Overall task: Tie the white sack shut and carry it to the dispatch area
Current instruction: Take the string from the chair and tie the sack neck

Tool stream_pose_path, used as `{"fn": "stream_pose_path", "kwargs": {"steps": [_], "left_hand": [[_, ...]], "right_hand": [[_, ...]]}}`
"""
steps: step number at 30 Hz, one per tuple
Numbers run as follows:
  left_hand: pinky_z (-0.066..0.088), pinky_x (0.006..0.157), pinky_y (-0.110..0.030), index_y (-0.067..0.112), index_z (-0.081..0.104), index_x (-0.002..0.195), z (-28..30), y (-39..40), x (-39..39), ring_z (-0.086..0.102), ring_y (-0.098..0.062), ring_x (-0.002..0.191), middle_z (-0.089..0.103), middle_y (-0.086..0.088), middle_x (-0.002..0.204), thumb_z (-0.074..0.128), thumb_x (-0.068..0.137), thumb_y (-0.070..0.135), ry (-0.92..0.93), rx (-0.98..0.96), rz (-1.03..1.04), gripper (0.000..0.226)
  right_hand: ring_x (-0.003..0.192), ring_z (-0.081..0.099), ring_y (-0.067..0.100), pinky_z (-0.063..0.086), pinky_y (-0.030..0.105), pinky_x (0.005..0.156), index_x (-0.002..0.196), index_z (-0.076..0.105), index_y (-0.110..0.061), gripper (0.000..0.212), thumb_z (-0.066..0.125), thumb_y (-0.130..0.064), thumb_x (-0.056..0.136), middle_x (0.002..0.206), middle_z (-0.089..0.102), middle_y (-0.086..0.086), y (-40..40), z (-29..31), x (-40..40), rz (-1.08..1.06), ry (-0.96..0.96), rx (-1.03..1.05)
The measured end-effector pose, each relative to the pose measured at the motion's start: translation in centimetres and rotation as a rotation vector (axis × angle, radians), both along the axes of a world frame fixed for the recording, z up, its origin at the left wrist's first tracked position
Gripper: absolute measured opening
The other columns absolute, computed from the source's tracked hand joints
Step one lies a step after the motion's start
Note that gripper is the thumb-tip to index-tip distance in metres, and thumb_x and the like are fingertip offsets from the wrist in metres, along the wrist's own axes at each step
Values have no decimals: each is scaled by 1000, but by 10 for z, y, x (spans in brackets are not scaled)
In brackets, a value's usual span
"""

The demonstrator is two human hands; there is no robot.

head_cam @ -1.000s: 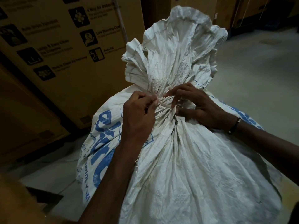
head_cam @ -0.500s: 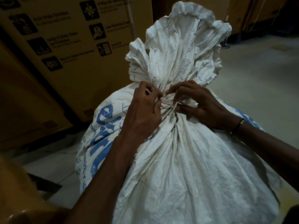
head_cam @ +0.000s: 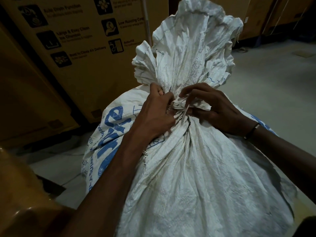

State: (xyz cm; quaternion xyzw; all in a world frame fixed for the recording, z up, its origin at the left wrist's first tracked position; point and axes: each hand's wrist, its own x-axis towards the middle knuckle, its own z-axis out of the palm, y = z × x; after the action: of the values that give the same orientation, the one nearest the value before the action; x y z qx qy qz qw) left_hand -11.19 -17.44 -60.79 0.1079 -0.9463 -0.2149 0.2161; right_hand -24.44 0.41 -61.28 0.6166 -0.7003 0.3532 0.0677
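A full white woven sack with blue print on its left side stands upright in front of me. Its mouth is gathered into a neck, and the loose top fans out above. A pale flat tie strip is wound around the neck. My left hand pinches the strip at the left of the neck. My right hand, a dark band on its wrist, holds the strip's other end at the right, fingers curled over it. The knot itself is partly hidden by my fingers.
Tall brown cardboard cartons with black icons stand close behind and to the left of the sack. More cartons line the far right wall. Pale concrete floor stretches to the right. A tan object fills the lower left corner.
Both hands stay at the sack's neck and work the tie strip. The view has drifted left, so the sack now sits further right in it.
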Motion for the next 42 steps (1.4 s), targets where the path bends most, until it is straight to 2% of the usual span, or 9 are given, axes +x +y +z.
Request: {"fn": "stream_pose_path", "kwargs": {"steps": [6, 11, 16, 20, 22, 24, 26, 36, 42], "left_hand": [[42, 72, -14, 26, 74, 103, 3, -9, 2, 54, 0, 79, 50, 3, 105, 85, 86, 24, 46, 186, -1, 20], [54, 81, -34, 22, 71, 105, 6, -1, 3, 57, -16, 88, 48, 2, 106, 79, 90, 18, 57, 157, -19, 17], [55, 85, -38, 18, 66, 106, 5, 0, 0, 54, -18, 90, 41, -2, 110, 71, 92, 10, 4, 134, -49, 18], [52, 86, -29, 21, 69, 109, 1, 1, -1, 53, -15, 90, 41, 0, 112, 76, 92, 13, 21, 155, -23, 21], [52, 80, -21, 24, 71, 104, 0, -2, -1, 56, -10, 84, 45, 0, 110, 80, 90, 17, 57, 189, -10, 18], [41, 67, -4, 29, 69, 96, 2, -6, 1, 56, -2, 78, 50, 2, 104, 84, 87, 20, 77, 217, -20, 20], [38, 63, -1, 30, 68, 96, 4, -10, 3, 56, -1, 76, 55, 2, 99, 85, 85, 20, 74, 214, -35, 23], [56, 76, -20, 12, 80, 102, 2, -9, 8, 70, -11, 83, 75, -2, 93, 82, 87, 12, 320, 85, -116, 16], [60, 81, -25, 14, 78, 107, 1, -7, 12, 71, -8, 91, 77, 2, 99, 86, 82, 11, 311, 98, -127, 26]], "right_hand": [[119, 60, 24, 49, 44, 100, 103, 76, -10, 13, 75, -23, 97, 126, 69, 1, 3, 5, -4, 48, 21, 35], [116, 66, 23, 50, 42, 100, 94, 80, -9, 19, 65, -21, 96, 118, 74, 1, 4, 17, -3, 15, -60, 29], [79, 71, 8, 52, 31, 75, 76, 79, -18, 37, 75, -53, 91, 82, 76, -7, -15, 29, 13, -140, -25, -2], [82, 75, 3, 52, 20, 75, 93, 79, -22, 11, 79, -31, 87, 82, 79, -8, -16, 36, 11, -140, 20, 21], [85, 76, -2, 48, 13, 76, 98, 83, -22, 14, 78, -15, 87, 88, 81, -9, -16, 37, 10, -111, 65, 29], [87, 74, -7, 44, 8, 77, 98, 86, -21, 16, 76, -14, 87, 92, 83, -10, -15, 37, 9, -93, 34, 39], [87, 74, -7, 43, 6, 77, 99, 86, -21, 16, 75, -20, 88, 94, 83, -11, -15, 37, 9, -97, 23, 36], [95, 76, -1, 46, 3, 78, 101, 86, -18, 15, 82, -8, 90, 98, 83, -9, -7, 46, 2, -90, -90, 131], [92, 74, -6, 44, 2, 76, 96, 86, -19, 11, 86, -12, 88, 93, 82, -10, -9, 36, 4, -174, -164, 43]]}}
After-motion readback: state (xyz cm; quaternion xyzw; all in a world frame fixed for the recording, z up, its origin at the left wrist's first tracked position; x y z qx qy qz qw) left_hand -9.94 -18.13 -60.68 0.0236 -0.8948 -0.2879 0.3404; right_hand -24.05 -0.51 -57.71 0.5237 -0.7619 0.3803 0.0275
